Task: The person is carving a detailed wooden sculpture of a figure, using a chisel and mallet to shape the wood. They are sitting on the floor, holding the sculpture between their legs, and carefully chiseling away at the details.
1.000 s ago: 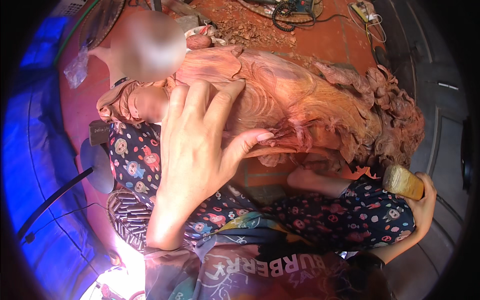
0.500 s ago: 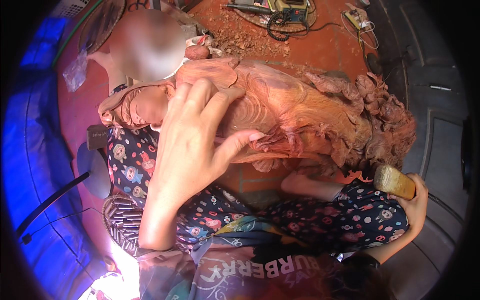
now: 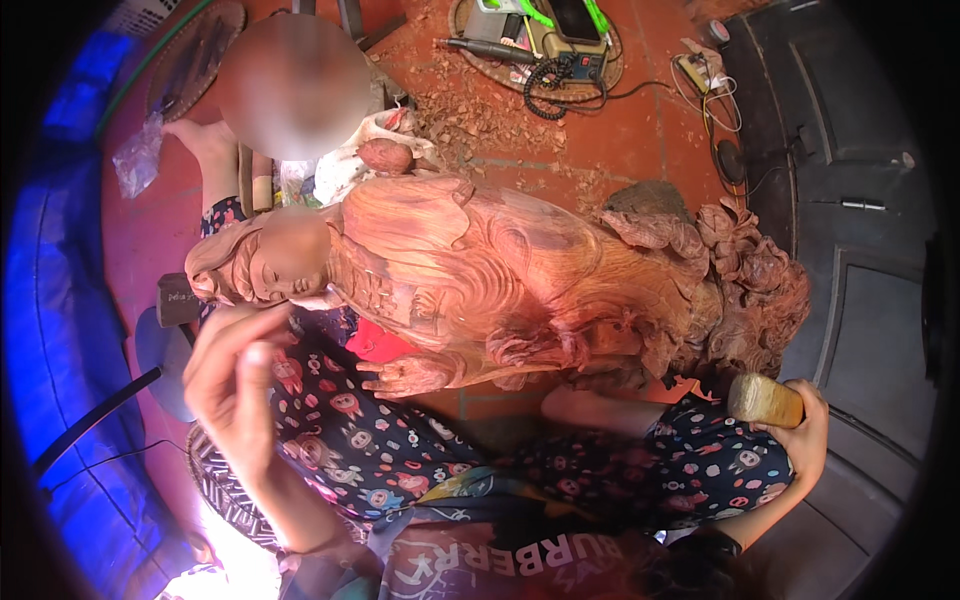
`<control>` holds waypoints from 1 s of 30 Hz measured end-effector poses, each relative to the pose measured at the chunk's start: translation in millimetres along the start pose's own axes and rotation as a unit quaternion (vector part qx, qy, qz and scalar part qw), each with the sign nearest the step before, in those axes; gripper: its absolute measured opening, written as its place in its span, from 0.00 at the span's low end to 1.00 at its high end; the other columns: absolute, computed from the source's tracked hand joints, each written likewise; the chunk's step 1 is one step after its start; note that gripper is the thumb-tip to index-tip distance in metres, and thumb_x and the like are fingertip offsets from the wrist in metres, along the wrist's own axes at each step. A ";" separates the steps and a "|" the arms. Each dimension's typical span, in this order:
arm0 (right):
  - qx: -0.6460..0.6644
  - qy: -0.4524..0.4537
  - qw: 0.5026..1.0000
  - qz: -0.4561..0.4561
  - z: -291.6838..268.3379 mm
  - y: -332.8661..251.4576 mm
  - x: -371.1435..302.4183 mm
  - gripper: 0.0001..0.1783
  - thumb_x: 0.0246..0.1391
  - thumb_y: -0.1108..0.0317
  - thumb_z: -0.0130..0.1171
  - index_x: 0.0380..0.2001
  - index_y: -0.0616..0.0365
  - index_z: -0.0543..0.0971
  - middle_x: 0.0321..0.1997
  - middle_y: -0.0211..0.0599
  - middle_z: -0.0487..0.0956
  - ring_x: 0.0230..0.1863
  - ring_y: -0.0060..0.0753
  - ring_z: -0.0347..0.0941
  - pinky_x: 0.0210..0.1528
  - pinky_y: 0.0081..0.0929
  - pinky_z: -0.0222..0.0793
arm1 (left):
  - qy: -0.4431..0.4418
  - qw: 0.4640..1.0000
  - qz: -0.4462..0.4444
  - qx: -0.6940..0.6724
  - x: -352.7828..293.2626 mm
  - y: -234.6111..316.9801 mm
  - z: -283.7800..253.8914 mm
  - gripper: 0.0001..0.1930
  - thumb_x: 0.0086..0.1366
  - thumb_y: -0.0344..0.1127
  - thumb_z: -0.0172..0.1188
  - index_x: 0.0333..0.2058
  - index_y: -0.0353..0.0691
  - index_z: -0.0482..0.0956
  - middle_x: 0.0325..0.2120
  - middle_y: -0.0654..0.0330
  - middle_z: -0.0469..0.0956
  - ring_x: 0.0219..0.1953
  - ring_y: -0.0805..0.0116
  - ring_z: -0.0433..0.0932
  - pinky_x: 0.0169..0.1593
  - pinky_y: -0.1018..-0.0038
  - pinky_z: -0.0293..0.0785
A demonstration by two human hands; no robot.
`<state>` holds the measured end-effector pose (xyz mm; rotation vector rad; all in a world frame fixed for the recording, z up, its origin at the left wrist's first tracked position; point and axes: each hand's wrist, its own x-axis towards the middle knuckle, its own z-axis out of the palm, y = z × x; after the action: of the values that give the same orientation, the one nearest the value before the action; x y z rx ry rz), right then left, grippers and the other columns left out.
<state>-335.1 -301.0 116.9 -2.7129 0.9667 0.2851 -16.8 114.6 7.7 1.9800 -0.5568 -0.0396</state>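
Note:
A reddish-brown carved wooden statue [image 3: 500, 260] of a robed figure lies across in front of me, its head to the left and a rough, deeply carved base to the right. My left hand [image 3: 230, 385] is raised over my left leg, just below the statue's head and apart from it. Its fingers are loosely bent, with the thumb standing away, and nothing shows in them. On my right knee, my right hand [image 3: 805, 425] grips a yellowish, block-shaped wooden mallet [image 3: 765, 400]; any handle is hidden.
Past the statue, wood chips [image 3: 500, 125] litter the red tiled floor. A rotary tool [image 3: 490, 48] and its control box [image 3: 580, 65] lie on a round woven tray. A basket of metal chisels [image 3: 225, 470] stands at my left. Another person sits opposite. A dark door panel [image 3: 870, 310] is at right.
My left hand has lifted off the statue's chest and moved left and down toward me. The view has shifted, so the statue appears lower. My right hand still holds the mallet.

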 end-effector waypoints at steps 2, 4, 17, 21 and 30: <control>0.001 -0.002 1.000 0.017 -1.1 -2.0 1.1 0.28 0.17 0.76 0.73 0.31 0.64 0.73 0.29 0.43 0.74 0.33 0.48 0.70 0.41 0.33 0.65 | 0.106 0.991 -0.077 0.037 -25.7 -23.5 -22.4 0.10 0.66 0.31 0.54 0.38 0.30 0.81 0.27 0.59 0.75 0.28 0.73 0.72 0.35 0.79 0.66; 0.005 -0.003 0.999 0.036 0.8 1.0 1.7 0.30 0.17 0.75 0.74 0.31 0.65 0.72 0.29 0.42 0.74 0.33 0.46 0.70 0.41 0.31 0.66 | 0.172 0.972 -0.150 0.059 -49.5 -51.2 -39.2 0.11 0.67 0.33 0.55 0.40 0.31 0.80 0.29 0.60 0.76 0.31 0.74 0.73 0.39 0.79 0.67; -0.058 0.027 0.996 -0.065 -3.4 -6.3 -0.4 0.22 0.24 0.78 0.67 0.31 0.63 0.74 0.31 0.41 0.75 0.37 0.48 0.71 0.44 0.33 0.64 | 0.133 0.914 -0.103 0.369 -84.2 -112.3 -22.2 0.18 0.67 0.39 0.52 0.53 0.41 0.74 0.54 0.47 0.69 0.58 0.47 0.67 0.59 0.58 0.61; -0.018 0.032 0.998 -0.043 -1.6 0.9 -7.7 0.24 0.24 0.81 0.68 0.33 0.64 0.74 0.31 0.43 0.75 0.37 0.49 0.72 0.44 0.33 0.65 | 0.143 0.918 -0.096 0.357 -86.7 -117.8 -19.8 0.18 0.67 0.40 0.53 0.53 0.40 0.74 0.54 0.47 0.70 0.57 0.47 0.68 0.59 0.58 0.62; -0.009 0.028 0.999 -0.040 2.7 14.7 -15.8 0.30 0.22 0.79 0.74 0.35 0.65 0.73 0.31 0.41 0.74 0.33 0.37 0.70 0.43 0.25 0.66 | 0.198 0.969 -0.138 0.061 -107.5 -34.2 24.9 0.10 0.69 0.35 0.53 0.39 0.34 0.77 0.33 0.58 0.76 0.30 0.71 0.74 0.36 0.76 0.70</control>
<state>-356.8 -301.9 116.1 -2.7821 0.8706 0.2033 -106.8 148.8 -56.0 2.0983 -0.0238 0.2183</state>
